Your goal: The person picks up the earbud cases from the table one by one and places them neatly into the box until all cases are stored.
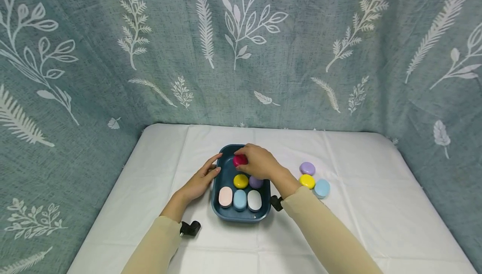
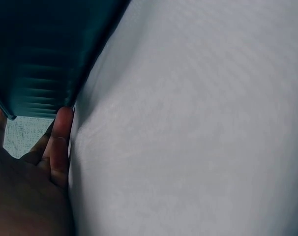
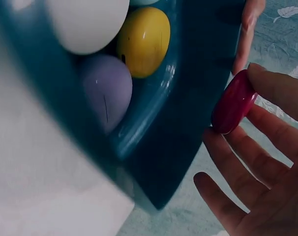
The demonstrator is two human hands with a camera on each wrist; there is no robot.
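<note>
A dark blue tray point(image 1: 221, 216) with rounded corners lies on the white cloth. At its left side, my left hand point(image 1: 199, 181) touches the rim with extended fingers; the left wrist view has them against the tray's outer wall point(image 2: 38, 73). My right hand point(image 1: 261, 163) pinches a glossy crimson oval piece point(image 3: 233, 103) between thumb and fingertips, over the tray's far part. Below it in the tray are a yellow piece point(image 1: 241, 181) and a purple one point(image 1: 256, 182), partly hidden by the right wrist. A pink point(image 1: 225, 197), a light blue point(image 1: 239, 200) and a white piece point(image 1: 254, 201) line the near end.
Right of the tray, a purple piece point(image 1: 307, 168), a yellow piece point(image 1: 306, 180) and a light blue piece point(image 1: 321, 188) lie grouped on the cloth, near the right forearm. Leaf-patterned curtains point(image 1: 226, 98) enclose the table point(image 1: 113, 232) at the back and sides.
</note>
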